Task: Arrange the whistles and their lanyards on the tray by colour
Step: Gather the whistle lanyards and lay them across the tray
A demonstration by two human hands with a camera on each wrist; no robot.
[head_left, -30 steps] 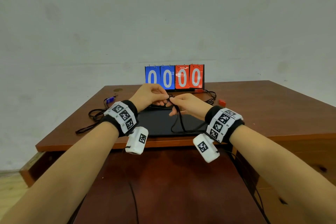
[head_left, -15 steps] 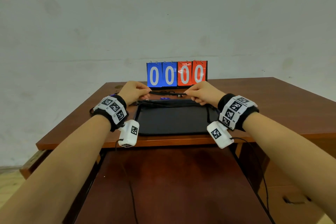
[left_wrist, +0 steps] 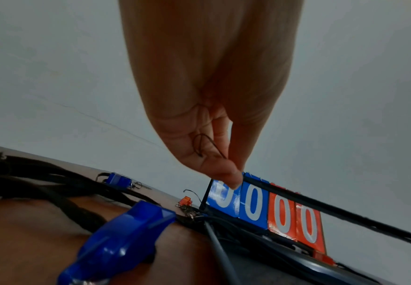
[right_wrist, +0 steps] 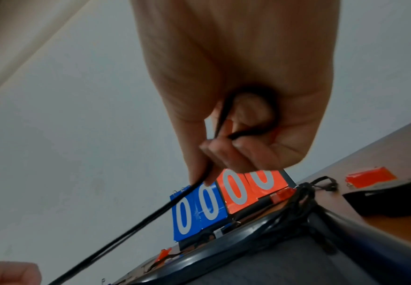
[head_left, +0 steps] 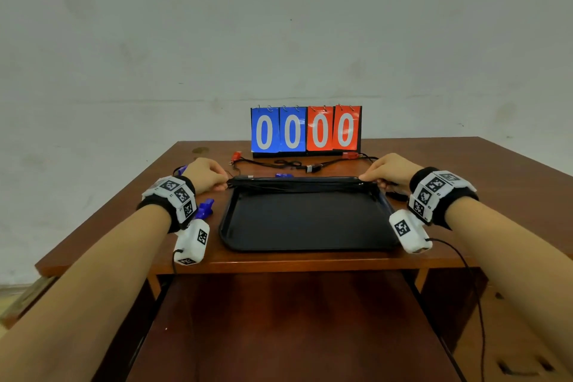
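Observation:
A black lanyard (head_left: pixel 297 183) is stretched straight along the far rim of the black tray (head_left: pixel 304 246). My left hand (head_left: pixel 220 184) pinches its left end at the tray's far left corner, and my right hand (head_left: pixel 368 178) pinches its right end at the far right corner. In the right wrist view the lanyard (right_wrist: pixel 138 217) loops round a finger of my right hand (right_wrist: pixel 209 169). In the left wrist view my left hand (left_wrist: pixel 231 179) pinches the cord. One blue whistle (head_left: pixel 206 208) lies left of the tray, another blue whistle (head_left: pixel 283 176) behind it. Red whistles (head_left: pixel 237 155) (head_left: pixel 350 154) lie farther back.
A blue and red flip scoreboard (head_left: pixel 305 130) reading 0000 stands at the back of the wooden table (head_left: pixel 465 164). More black cords (head_left: pixel 288 163) lie tangled between the scoreboard and the tray. A third blue whistle (head_left: pixel 183 169) sits behind my left hand.
My hands have moved apart from the middle to the tray's far corners. The lanyard, bunched between them before, is now pulled straight and lowered to the far rim.

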